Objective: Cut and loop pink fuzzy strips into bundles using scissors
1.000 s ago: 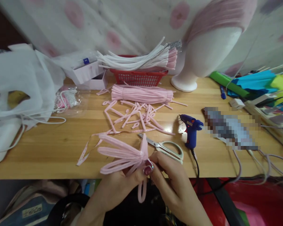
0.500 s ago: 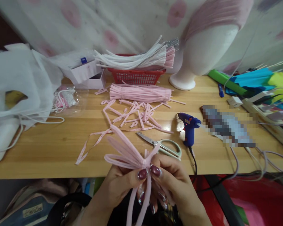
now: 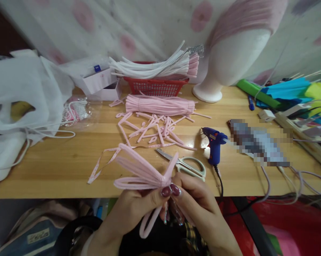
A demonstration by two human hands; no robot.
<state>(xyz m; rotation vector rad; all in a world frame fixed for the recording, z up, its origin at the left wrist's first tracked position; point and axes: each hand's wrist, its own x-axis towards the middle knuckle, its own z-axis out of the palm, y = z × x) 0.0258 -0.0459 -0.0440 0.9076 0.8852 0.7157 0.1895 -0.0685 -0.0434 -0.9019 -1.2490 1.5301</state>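
As the head view looks down over the worktop, a looped pink fuzzy piece sits between the two hands, just off the near edge. The left hand pinches its gathered middle between thumb and fingers; the right hand pinches the same spot, thumb tips touching, probably because all the loops meet there and would spread if let loose. Several loops fan out to the left, one hangs below. What the fingers underneath grip is hard to make out, being partly hidden by the thumbs.

Scissors and a blue glue gun lie on the right with handles toward the near side, presumably for easy reach by the right hand. Loose pink pieces are scattered farther off, beyond a tape measure; behind them, a pink bundle lies in front of the red basket, apparently gathered up so its strands stay straight.
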